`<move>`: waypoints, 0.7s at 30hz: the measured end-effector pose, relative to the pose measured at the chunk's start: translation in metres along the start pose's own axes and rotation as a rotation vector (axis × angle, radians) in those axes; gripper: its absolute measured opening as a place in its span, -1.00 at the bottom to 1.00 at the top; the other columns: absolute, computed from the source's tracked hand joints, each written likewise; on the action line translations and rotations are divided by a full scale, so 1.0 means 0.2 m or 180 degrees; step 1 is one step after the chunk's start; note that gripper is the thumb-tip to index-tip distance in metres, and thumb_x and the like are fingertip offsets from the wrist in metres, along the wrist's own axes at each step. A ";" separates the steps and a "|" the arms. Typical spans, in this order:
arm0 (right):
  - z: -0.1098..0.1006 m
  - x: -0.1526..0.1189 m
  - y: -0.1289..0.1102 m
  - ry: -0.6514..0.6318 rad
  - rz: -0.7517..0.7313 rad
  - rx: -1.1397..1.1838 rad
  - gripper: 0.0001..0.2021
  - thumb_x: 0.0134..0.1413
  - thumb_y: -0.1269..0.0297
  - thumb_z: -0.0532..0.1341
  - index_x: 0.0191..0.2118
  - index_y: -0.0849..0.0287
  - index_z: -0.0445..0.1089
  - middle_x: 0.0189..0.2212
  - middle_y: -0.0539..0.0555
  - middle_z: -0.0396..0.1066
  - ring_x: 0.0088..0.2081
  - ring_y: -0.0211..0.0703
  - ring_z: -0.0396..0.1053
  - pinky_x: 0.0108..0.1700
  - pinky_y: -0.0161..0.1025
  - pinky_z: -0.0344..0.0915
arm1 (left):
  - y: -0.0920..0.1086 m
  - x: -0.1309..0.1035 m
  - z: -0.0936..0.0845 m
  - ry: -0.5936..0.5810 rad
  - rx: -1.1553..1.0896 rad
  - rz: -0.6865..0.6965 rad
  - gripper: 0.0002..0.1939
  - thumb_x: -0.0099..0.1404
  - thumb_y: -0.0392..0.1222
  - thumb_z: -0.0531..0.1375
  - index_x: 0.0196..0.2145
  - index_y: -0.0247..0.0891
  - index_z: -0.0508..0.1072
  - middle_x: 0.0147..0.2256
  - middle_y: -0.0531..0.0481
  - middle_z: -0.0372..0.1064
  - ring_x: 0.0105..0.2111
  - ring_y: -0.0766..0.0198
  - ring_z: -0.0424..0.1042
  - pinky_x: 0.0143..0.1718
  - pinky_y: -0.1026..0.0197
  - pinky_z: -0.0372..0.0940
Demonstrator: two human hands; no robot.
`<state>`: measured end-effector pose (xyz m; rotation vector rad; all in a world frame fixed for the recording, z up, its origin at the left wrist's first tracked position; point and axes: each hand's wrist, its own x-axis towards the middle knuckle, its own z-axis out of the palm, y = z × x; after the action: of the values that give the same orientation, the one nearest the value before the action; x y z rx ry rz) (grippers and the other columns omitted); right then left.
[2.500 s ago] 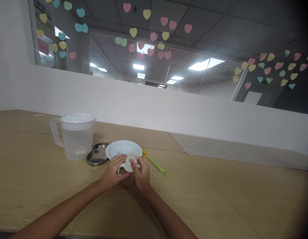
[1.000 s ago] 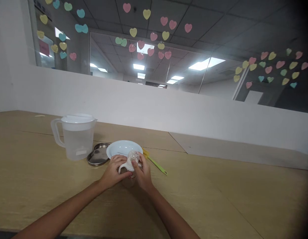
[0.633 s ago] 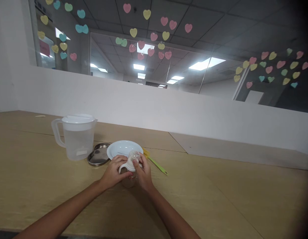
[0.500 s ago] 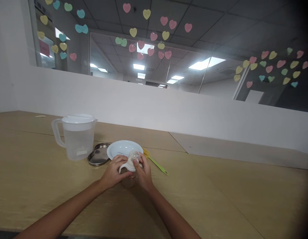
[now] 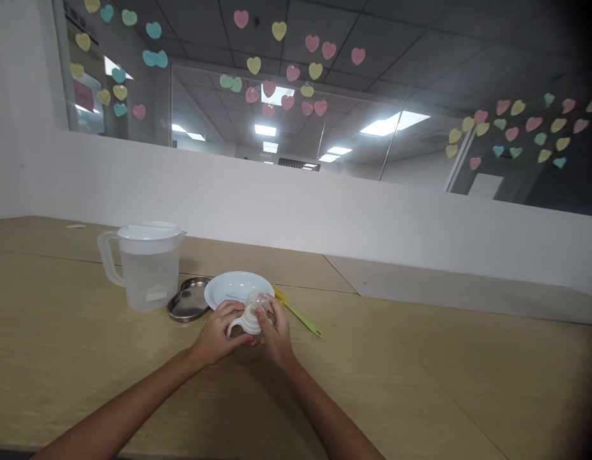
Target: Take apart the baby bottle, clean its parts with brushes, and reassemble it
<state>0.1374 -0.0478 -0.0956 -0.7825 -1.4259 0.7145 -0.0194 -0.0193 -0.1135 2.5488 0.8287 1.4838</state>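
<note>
Both hands are closed around a baby bottle [image 5: 250, 324] with a clear body, a white collar with side handles and a clear domed cap [image 5: 258, 301]. My left hand [image 5: 221, 332] grips the bottle from its left side, thumb across the front below the handle. On the other side my right hand [image 5: 276, 332] curls about the collar and cap, thumb resting near the cap's base. The bottle stands at the near edge of a white plate [image 5: 241, 279], and the fingers partly hide it. Behind my right hand lies a brush with a green handle [image 5: 303, 319] and yellow head.
A lidded clear plastic pitcher [image 5: 149, 268] stands at the left. Between it and the plate is a kidney-shaped metal tray [image 5: 190, 300]. The wooden table [image 5: 396, 383] meets a white wall [image 5: 276, 204] below a window with heart-shaped notes.
The view has shifted very slightly. Both hands keep the same grip on the baby bottle, with no clear movement of it.
</note>
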 end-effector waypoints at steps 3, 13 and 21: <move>-0.01 -0.02 0.03 0.0065 -0.0334 -0.0502 -0.57 0.11 0.09 0.14 0.05 0.20 0.22 -0.07 0.17 0.38 -0.05 -0.04 0.34 -0.02 -0.13 0.26 | 0.00 0.00 -0.01 -0.0056 0.0152 0.0027 -0.61 0.13 0.07 0.23 -0.17 -0.23 0.49 -0.17 -0.13 0.43 -0.11 0.08 0.34 -0.06 0.01 0.25; -0.05 -0.02 -0.01 0.0877 -0.1129 -0.0507 -0.49 0.18 0.05 0.04 0.18 0.16 0.02 0.15 0.26 0.14 0.13 -0.03 0.17 0.13 -0.05 0.11 | 0.00 0.00 -0.01 -0.0150 0.0348 0.0053 -0.60 0.16 0.11 0.19 -0.19 -0.25 0.49 -0.18 -0.16 0.44 -0.12 0.06 0.34 -0.06 -0.03 0.20; -0.08 0.08 0.02 0.1049 -0.0023 -0.0165 -0.40 0.01 0.12 0.22 0.16 0.18 0.12 -0.13 0.18 0.38 -0.26 -0.15 0.37 -0.21 -0.22 0.32 | -0.01 0.00 -0.03 -0.0073 0.0375 0.0201 -0.61 0.14 0.09 0.21 -0.19 -0.25 0.48 -0.19 -0.16 0.45 -0.14 0.06 0.36 -0.05 -0.04 0.19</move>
<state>0.1535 -0.0323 -0.0894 -0.8903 -1.1511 0.5167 -0.0252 -0.0197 -0.1116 2.6954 0.8649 1.4615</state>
